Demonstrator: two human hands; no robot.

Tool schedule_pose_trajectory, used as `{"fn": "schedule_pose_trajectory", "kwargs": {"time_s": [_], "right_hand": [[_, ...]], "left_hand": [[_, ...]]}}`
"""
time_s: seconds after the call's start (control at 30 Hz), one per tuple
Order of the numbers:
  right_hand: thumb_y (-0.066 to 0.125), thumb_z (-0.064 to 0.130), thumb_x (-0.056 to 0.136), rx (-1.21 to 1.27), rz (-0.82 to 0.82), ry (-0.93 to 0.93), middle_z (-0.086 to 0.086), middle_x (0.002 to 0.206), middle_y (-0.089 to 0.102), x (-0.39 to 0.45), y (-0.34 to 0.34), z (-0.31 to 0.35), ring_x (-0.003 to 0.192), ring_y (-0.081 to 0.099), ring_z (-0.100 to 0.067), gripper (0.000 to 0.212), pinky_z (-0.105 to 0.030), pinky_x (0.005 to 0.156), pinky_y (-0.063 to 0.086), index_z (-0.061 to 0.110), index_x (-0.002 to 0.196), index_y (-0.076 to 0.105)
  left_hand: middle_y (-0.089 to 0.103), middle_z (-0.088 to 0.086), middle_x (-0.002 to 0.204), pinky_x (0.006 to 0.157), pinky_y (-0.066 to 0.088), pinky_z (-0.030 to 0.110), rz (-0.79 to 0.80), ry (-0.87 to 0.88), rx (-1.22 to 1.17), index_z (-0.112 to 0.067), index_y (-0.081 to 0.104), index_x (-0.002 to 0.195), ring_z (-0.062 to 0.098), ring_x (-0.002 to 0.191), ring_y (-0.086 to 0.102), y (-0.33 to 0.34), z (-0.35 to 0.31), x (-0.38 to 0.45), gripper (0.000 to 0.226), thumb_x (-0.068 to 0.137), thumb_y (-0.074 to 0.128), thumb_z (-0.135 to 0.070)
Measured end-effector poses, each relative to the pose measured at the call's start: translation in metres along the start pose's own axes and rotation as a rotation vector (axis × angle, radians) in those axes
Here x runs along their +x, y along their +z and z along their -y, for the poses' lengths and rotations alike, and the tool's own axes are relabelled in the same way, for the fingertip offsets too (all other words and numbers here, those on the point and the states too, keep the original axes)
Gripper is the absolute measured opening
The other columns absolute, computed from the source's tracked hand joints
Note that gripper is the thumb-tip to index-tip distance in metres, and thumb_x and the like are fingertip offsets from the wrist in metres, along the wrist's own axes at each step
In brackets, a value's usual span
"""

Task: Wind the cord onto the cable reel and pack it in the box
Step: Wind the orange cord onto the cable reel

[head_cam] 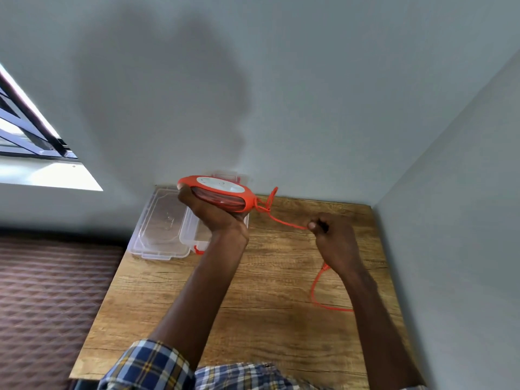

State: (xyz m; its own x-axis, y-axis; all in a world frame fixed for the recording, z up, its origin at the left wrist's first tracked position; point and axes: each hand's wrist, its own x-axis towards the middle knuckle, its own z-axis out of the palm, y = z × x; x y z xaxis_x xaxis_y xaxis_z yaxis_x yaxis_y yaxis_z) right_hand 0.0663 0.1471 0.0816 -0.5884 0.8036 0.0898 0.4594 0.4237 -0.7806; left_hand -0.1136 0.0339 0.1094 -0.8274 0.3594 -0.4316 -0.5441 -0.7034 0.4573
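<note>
My left hand (213, 213) holds an orange cable reel (218, 194) with a white face from below, lifted above the table's far left. Orange cord (284, 220) runs from the reel's right end, with a small loop there, to my right hand (334, 243), which pinches it. Below that hand the cord hangs down and curves across the wooden table (253, 305) toward the right edge. A clear plastic box (194, 235) with orange latches sits behind the reel, partly hidden by my left hand.
The box's clear lid (160, 226) lies flat to its left, overhanging the table's corner. Grey walls close off the back and right sides. A brown quilted bed surface (47, 299) lies to the left, under a window.
</note>
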Motion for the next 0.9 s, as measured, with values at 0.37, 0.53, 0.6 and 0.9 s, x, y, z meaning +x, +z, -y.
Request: {"fn": "schedule_pose_trajectory", "kwargs": {"time_s": [0.37, 0.53, 0.6, 0.9], "right_hand": [[0.077, 0.006, 0.087, 0.388, 0.092, -0.039, 0.005, 0.061, 0.061, -0.006, 0.034, 0.042, 0.058, 0.058, -0.009, 0.037, -0.027, 0.064, 0.049, 0.035, 0.11, 0.072], [0.068, 0.002, 0.091, 0.081, 0.129, -0.199, 0.01, 0.061, 0.05, -0.003, 0.013, 0.025, 0.061, 0.049, -0.002, 0.061, -0.024, 0.064, 0.042, 0.05, 0.129, 0.067], [0.067, 0.0, 0.091, -0.032, 0.121, -0.15, 0.012, 0.066, 0.052, -0.004, 0.009, 0.02, 0.064, 0.051, -0.004, 0.059, -0.026, 0.064, 0.041, 0.047, 0.126, 0.07], [0.073, 0.042, 0.09, 0.835, 0.477, 0.256, -0.009, 0.12, 0.076, -0.011, -0.002, 0.046, 0.11, 0.072, -0.024, 0.048, -0.04, 0.092, 0.046, 0.031, 0.135, 0.061]], "left_hand": [[0.07, 0.015, 0.136, 0.108, 0.05, 0.064, -0.034, 0.013, 0.116, -0.026, 0.059, 0.145, 0.035, 0.125, 0.068, 0.005, 0.015, -0.018, 0.076, 0.097, 0.034, -0.078], [0.067, 0.015, 0.141, 0.107, 0.047, 0.066, -0.014, -0.009, 0.1, -0.024, 0.059, 0.146, 0.034, 0.126, 0.068, 0.003, 0.006, -0.011, 0.085, 0.092, 0.032, -0.084], [0.069, 0.014, 0.139, 0.107, 0.048, 0.066, -0.033, -0.011, 0.097, -0.026, 0.061, 0.144, 0.034, 0.125, 0.068, 0.002, 0.008, -0.011, 0.083, 0.092, 0.035, -0.084], [0.075, 0.007, 0.125, 0.109, 0.048, 0.065, -0.032, -0.009, 0.084, -0.026, 0.059, 0.147, 0.032, 0.122, 0.07, 0.005, 0.017, -0.019, 0.078, 0.096, 0.034, -0.08]]}}
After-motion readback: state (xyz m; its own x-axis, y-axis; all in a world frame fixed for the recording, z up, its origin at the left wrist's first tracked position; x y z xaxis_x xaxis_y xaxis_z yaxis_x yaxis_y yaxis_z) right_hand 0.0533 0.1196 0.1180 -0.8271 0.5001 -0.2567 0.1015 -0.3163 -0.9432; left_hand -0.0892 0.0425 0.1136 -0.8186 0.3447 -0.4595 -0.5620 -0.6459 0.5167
